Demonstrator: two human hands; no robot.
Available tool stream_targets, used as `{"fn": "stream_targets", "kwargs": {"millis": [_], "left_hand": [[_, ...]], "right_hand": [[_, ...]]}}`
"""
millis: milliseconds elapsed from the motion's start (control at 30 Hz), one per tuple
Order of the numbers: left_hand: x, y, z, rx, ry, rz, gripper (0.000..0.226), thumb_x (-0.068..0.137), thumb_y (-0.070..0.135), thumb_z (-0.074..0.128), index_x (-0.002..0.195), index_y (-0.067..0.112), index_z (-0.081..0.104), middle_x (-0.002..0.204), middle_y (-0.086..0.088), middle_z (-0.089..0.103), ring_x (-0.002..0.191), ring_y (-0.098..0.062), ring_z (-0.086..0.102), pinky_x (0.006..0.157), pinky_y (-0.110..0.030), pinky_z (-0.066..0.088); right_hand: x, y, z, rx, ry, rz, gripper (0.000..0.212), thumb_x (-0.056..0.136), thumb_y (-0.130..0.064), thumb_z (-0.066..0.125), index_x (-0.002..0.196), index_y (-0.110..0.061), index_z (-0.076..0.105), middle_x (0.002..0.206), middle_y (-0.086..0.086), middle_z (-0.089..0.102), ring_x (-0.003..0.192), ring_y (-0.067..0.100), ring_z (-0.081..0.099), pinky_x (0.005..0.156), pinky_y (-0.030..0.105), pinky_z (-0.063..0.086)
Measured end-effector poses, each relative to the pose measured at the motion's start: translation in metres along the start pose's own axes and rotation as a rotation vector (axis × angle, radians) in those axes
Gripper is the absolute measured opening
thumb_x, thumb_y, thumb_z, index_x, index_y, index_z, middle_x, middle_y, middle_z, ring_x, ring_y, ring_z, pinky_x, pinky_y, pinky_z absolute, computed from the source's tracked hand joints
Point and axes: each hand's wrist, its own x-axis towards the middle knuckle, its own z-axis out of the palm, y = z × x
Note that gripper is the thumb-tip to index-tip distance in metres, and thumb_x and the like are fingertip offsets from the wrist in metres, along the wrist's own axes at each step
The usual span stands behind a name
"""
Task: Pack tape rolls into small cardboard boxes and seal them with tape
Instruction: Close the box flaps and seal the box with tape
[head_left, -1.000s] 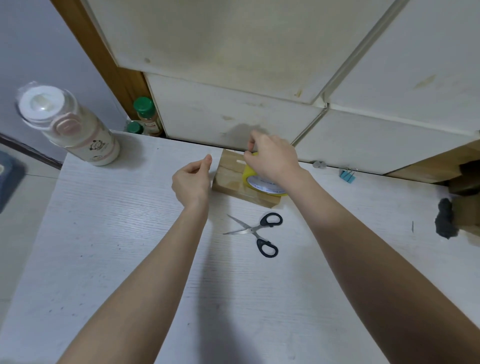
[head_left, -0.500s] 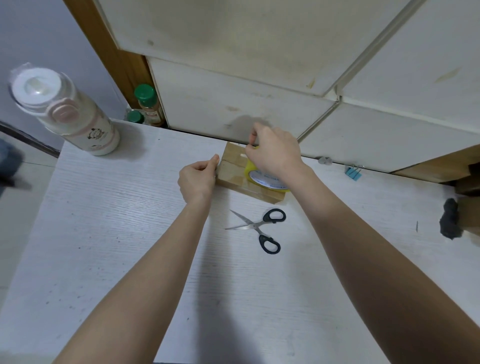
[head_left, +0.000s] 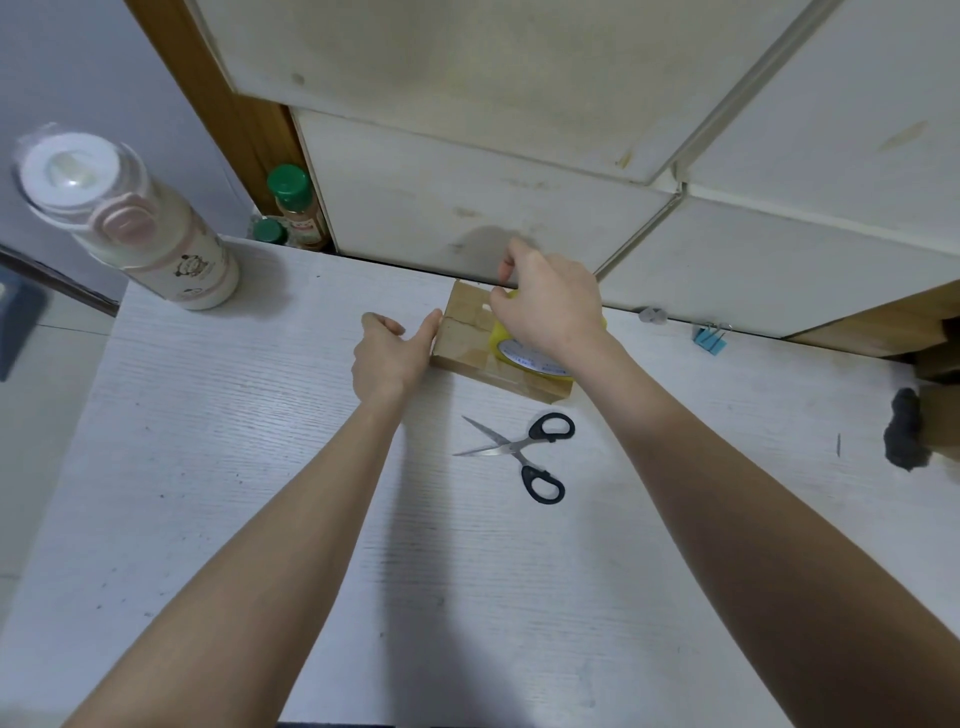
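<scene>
near box (head_left: 470, 340), open scissors (head_left: 524, 453), bottle (head_left: 140, 228)

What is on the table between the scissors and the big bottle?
The left hand and its forearm cross that stretch in the head view, between the scissors and the bottle; otherwise bare table.

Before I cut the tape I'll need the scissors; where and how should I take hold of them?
Probably by the black loop handles: the scissors lie flat and open on the table, blades pointing left, loops right. Come from above on the right, nearest the right hand, clear of the cardboard box.
</scene>
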Motion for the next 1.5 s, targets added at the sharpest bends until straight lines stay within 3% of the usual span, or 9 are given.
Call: {"fn": "stream_targets", "kwargs": {"millis": [300, 433, 567, 700, 800, 933, 1067, 1333, 1500], "left_hand": [[0.006, 0.011, -0.005, 0.293, -0.105, 0.094, 0.029, 0.086, 0.030, 0.060, 0.108, 0.014, 0.049, 0.103, -0.003, 0.054, 0.098, -0.027, 0.054, 0.074, -0.032, 0.040], [-0.003, 0.011, -0.010, 0.068, 0.037, 0.349, 0.016, 0.092, 0.019, 0.047, 0.104, 0.012, 0.054, 0.097, -0.005, 0.065, 0.094, -0.026, 0.060, 0.077, -0.034, 0.047], [-0.030, 0.006, -0.006, -0.123, -0.075, 0.510, 0.037, 0.095, 0.009, 0.033, 0.127, 0.013, 0.051, 0.117, -0.006, 0.065, 0.106, -0.021, 0.060, 0.095, -0.037, 0.046], [-0.042, -0.005, -0.007, -0.148, -0.281, 0.502, 0.057, 0.095, 0.010, 0.032, 0.149, 0.021, 0.019, 0.136, 0.012, 0.048, 0.114, -0.009, 0.048, 0.092, -0.020, 0.032], [-0.037, -0.010, -0.012, 0.104, -0.382, 0.694, 0.068, 0.091, 0.020, 0.034, 0.153, 0.015, 0.004, 0.157, 0.004, 0.022, 0.138, -0.011, 0.029, 0.108, -0.025, 0.027], [-0.036, -0.017, -0.005, 0.662, -0.188, 0.905, 0.073, 0.095, 0.033, 0.037, 0.152, 0.012, -0.003, 0.159, 0.002, -0.013, 0.147, -0.012, 0.004, 0.116, -0.039, 0.018], [-0.039, -0.017, 0.001, 0.868, -0.111, 0.852, 0.083, 0.092, 0.055, 0.031, 0.151, 0.016, -0.013, 0.158, 0.006, -0.019, 0.147, -0.010, -0.004, 0.116, -0.044, 0.011], [-0.042, -0.010, -0.001, 1.045, -0.051, 0.841, 0.088, 0.091, 0.063, 0.029, 0.150, 0.015, -0.016, 0.157, 0.003, -0.022, 0.147, -0.016, 0.001, 0.116, -0.047, 0.012], [-0.042, -0.010, 0.000, 1.048, -0.073, 0.849, 0.081, 0.090, 0.063, 0.033, 0.151, 0.021, -0.001, 0.157, -0.002, -0.022, 0.147, -0.021, 0.005, 0.115, -0.050, 0.011]], "right_hand": [[-0.002, 0.000, 0.000, -0.013, 0.005, -0.010, 0.018, 0.089, -0.022, 0.049, 0.103, -0.013, 0.054, 0.080, 0.005, 0.054, 0.076, 0.029, 0.047, 0.064, 0.032, 0.030], [-0.003, 0.000, 0.001, -0.013, 0.009, -0.028, 0.018, 0.089, -0.022, 0.049, 0.103, -0.013, 0.054, 0.088, 0.009, 0.061, 0.082, 0.032, 0.054, 0.064, 0.032, 0.031], [-0.003, 0.000, 0.001, -0.029, 0.023, -0.034, 0.018, 0.089, -0.022, 0.049, 0.104, -0.012, 0.054, 0.089, 0.009, 0.062, 0.084, 0.032, 0.056, 0.063, 0.032, 0.030], [-0.004, -0.001, 0.001, -0.028, 0.012, -0.041, 0.020, 0.090, -0.021, 0.048, 0.106, -0.011, 0.054, 0.095, 0.012, 0.064, 0.089, 0.034, 0.057, 0.064, 0.032, 0.031], [-0.004, -0.002, 0.000, -0.037, 0.007, -0.045, 0.020, 0.090, -0.022, 0.048, 0.106, -0.011, 0.055, 0.098, 0.013, 0.065, 0.093, 0.035, 0.059, 0.066, 0.032, 0.033], [-0.006, -0.005, 0.000, -0.061, 0.012, -0.061, 0.020, 0.091, -0.023, 0.048, 0.105, -0.011, 0.055, 0.100, 0.014, 0.065, 0.094, 0.036, 0.059, 0.067, 0.032, 0.033], [-0.006, -0.010, -0.003, -0.039, 0.009, -0.074, 0.024, 0.093, -0.028, 0.043, 0.105, -0.009, 0.053, 0.098, 0.015, 0.067, 0.092, 0.035, 0.060, 0.066, 0.033, 0.034], [-0.019, 0.001, -0.021, 0.197, 0.007, 0.055, 0.037, 0.089, -0.039, 0.046, 0.118, -0.016, 0.050, 0.093, 0.009, 0.061, 0.097, 0.032, 0.057, 0.071, 0.034, 0.035], [-0.049, 0.035, -0.018, 0.671, 0.015, 0.307, 0.047, 0.087, -0.061, 0.050, 0.110, -0.021, 0.057, 0.110, 0.001, 0.055, 0.112, 0.022, 0.051, 0.095, 0.036, 0.041]]}}
